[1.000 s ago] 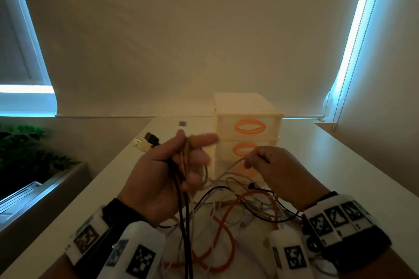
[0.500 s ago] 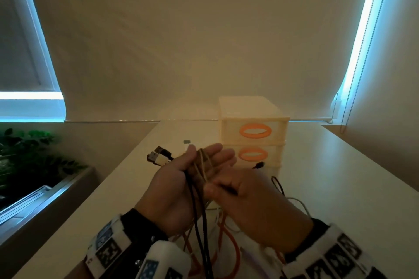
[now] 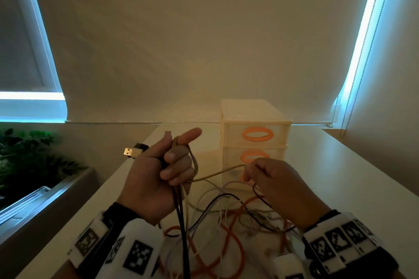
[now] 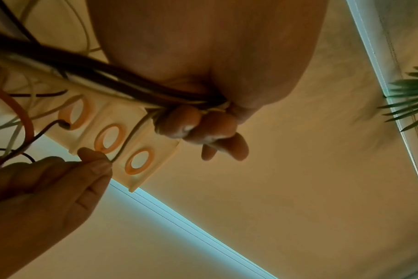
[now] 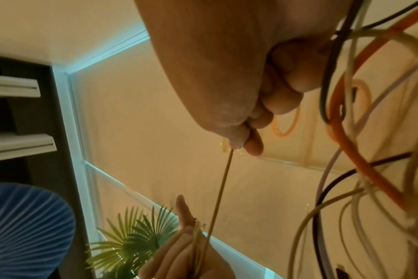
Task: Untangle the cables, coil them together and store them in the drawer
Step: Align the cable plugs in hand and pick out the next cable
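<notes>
My left hand (image 3: 163, 172) is raised above the table and grips a bundle of cables (image 3: 181, 201), black and beige, with its forefinger pointing out. A USB plug (image 3: 131, 152) sticks out past the thumb side. My right hand (image 3: 272, 179) pinches a thin beige cable (image 3: 217, 173) that runs taut from the left hand's bundle; the pinch shows in the right wrist view (image 5: 241, 145). Under both hands lies a tangle of orange, black and white cables (image 3: 226, 229) on the table. Behind stands a cream drawer unit (image 3: 255, 133) with orange oval handles, its drawers closed.
The white table (image 3: 328, 176) runs back to a wall covered by a roller blind. Its left edge drops toward a sill with green plants (image 3: 27, 158). A bead chain (image 3: 353, 70) hangs at the right window.
My right hand has moved away from the left hand to the right, drawing the thin beige cable out taut. The left hand's fingers have curled round the bundle.
</notes>
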The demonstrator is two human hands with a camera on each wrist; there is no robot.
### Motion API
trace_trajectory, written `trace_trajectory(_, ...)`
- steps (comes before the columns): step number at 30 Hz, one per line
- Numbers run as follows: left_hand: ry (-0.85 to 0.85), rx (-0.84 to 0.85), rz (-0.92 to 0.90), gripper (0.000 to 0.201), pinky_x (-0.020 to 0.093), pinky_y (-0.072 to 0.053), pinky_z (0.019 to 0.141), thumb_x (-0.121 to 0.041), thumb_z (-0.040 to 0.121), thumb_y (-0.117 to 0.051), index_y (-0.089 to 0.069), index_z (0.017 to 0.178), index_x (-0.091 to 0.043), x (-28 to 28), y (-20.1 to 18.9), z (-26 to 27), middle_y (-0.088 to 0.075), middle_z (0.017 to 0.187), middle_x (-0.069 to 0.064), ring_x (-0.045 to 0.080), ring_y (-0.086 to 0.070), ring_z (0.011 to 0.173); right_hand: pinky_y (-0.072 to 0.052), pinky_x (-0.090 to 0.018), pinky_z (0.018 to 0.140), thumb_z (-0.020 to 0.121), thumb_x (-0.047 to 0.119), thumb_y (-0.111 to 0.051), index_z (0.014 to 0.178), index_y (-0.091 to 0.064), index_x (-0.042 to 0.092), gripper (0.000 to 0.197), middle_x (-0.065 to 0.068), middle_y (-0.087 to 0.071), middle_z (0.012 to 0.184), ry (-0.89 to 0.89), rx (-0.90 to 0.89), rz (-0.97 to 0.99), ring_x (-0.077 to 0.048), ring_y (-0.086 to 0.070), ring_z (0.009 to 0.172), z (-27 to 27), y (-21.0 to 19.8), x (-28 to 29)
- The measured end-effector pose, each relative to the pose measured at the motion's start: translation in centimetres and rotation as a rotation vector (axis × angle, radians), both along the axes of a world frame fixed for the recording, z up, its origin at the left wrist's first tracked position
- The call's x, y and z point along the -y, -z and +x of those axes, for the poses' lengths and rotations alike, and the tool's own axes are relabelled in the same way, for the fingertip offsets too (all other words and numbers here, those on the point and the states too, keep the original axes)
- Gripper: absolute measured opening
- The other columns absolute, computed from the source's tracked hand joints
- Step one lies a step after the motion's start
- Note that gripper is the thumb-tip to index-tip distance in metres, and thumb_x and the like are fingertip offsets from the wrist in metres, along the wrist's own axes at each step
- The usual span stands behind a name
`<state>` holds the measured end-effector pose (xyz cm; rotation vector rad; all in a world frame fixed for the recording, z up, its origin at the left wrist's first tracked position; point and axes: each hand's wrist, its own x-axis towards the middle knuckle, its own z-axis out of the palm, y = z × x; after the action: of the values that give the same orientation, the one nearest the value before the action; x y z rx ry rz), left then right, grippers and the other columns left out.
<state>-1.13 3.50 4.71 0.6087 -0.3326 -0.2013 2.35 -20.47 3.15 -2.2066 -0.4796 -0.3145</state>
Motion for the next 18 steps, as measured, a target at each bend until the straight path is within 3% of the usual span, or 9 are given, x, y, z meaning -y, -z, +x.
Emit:
trace_trajectory(4, 0.153, 0.091, 0.031, 0.050, 0.021, -0.033, 0.045, -0.036, 0.112, -0.025, -0.050, 0.136, 0.001, -0.2, -0.2, -0.2, -0.052, 0.062, -0.004, 0.006, -0.032, 0.044, -0.034, -0.013, 0.051, 0.099, 0.030, -0.052, 0.074, -0.067, 0.025, 0.030, 0.010, -0.061, 0.063, 0.100, 0.014, 0.005, 0.004, -0.054, 0.056, 0.2, 0.1, 0.0)
trace_trajectory(11, 0.254, 0.056, 0.115, 0.050, 0.023, -0.028, 0.041, -0.032, 0.112, -0.030, -0.051, 0.135, 0.007, 1.4, 0.7, -0.4, -0.052, 0.057, -0.001, 0.008, -0.029, 0.041, -0.045, -0.028, 0.065, 0.098, 0.025, -0.054, 0.075, -0.068, 0.019, 0.027, 0.003, -0.068, 0.075, 0.142, 0.043, 0.170, -0.016, -0.061, 0.073, -0.5, -1.1, 0.2)
trace_trajectory(13, 0.275, 0.066, 0.113, 0.051, 0.023, -0.029, 0.041, -0.033, 0.112, -0.029, -0.051, 0.134, 0.007, 1.4, 0.7, -0.3, -0.052, 0.057, -0.001, 0.008, -0.029, 0.040, -0.044, -0.028, 0.066, 0.097, 0.024, -0.056, 0.076, -0.070, 0.019, 0.025, 0.008, -0.068, 0.077, 0.134, 0.046, 0.175, -0.010, -0.060, 0.073, -0.6, -1.4, 0.3)
trace_trajectory(16, 0.275, 0.092, 0.115, 0.049, 0.023, -0.028, 0.042, -0.034, 0.112, -0.029, -0.054, 0.131, 0.004, 1.2, 0.4, -0.4, -0.050, 0.056, -0.002, 0.008, -0.028, 0.041, -0.043, -0.020, 0.070, 0.096, 0.024, -0.058, 0.081, -0.074, 0.025, 0.022, 0.017, -0.070, 0.082, 0.102, 0.026, 0.164, 0.002, -0.061, 0.079, -0.4, -1.8, 0.8)
trace_trajectory(18, 0.264, 0.107, 0.120, 0.049, 0.023, -0.027, 0.043, -0.033, 0.112, -0.029, -0.055, 0.129, 0.004, 1.4, 0.0, -0.6, -0.043, 0.054, -0.003, 0.008, -0.026, 0.041, -0.044, -0.019, 0.069, 0.096, 0.024, -0.060, 0.082, -0.076, 0.028, 0.021, 0.020, -0.071, 0.077, 0.080, 0.028, 0.168, 0.008, -0.062, 0.077, -0.3, -2.4, 1.4)
